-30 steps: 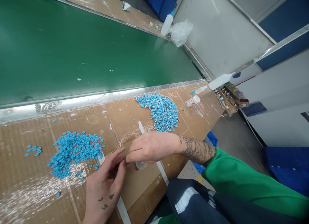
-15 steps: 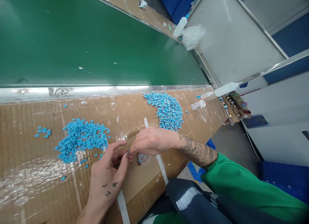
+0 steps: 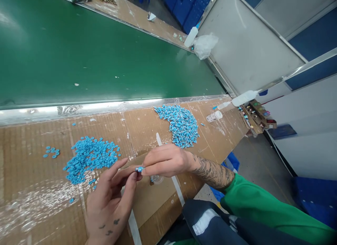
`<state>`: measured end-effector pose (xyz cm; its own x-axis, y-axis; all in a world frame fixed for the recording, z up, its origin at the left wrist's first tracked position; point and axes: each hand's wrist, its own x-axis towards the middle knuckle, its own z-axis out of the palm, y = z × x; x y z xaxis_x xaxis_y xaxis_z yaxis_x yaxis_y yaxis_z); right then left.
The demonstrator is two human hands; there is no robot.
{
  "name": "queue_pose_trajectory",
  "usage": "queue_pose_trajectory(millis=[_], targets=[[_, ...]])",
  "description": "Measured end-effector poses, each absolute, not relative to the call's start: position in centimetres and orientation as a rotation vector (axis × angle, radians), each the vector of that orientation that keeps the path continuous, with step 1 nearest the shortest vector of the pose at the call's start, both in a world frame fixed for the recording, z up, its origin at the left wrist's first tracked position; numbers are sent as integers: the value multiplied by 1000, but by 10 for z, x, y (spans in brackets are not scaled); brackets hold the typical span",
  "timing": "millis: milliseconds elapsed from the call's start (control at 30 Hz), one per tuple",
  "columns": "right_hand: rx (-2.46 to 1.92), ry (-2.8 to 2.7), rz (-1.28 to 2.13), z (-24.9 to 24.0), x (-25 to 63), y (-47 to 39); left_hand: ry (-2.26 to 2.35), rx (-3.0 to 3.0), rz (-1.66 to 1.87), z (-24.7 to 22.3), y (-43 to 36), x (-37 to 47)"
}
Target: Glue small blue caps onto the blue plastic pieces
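Over the brown sheet, a small blue-and-white piece (image 3: 139, 169) shows between the fingertips of both hands. My left hand (image 3: 112, 197) has its thumb and fingers closed at one end of it, its index finger raised. From the other side my right hand (image 3: 164, 161) pinches the piece. Just below the right fingers stands a small clear cup (image 3: 157, 179), partly covered by them. Left of the hands spreads a heap of blue rings (image 3: 88, 157). Beyond the right hand is a pile of small blue-and-white pieces (image 3: 183, 127) like the held one.
A green conveyor belt (image 3: 105, 58) runs behind the cardboard-covered bench (image 3: 137, 127), with a metal edge (image 3: 105, 108) between. On the right are a white bottle (image 3: 214, 116) and a squeeze bottle (image 3: 243, 98). A clear plastic bag (image 3: 205, 45) hangs at the far belt corner.
The blue-and-white piece now shows more plainly between my fingertips. My left hand has shifted slightly left and down, and the fingertips sit a little farther apart. The view has tilted slightly.
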<state>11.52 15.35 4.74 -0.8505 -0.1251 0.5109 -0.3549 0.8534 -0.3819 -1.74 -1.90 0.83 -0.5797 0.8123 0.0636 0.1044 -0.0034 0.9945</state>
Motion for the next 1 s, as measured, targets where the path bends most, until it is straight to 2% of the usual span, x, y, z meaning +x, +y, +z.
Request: queue_pose_trajectory(millis=[133, 667, 1000], targets=[[370, -2447, 661, 47, 117, 149, 1544, 810, 1735, 16, -19, -17], [332, -2751, 618, 46, 120, 150, 1602, 773, 1688, 14, -19, -17], [339, -2608, 616, 51, 115, 147, 1627, 895, 1644, 10, -20, -20]])
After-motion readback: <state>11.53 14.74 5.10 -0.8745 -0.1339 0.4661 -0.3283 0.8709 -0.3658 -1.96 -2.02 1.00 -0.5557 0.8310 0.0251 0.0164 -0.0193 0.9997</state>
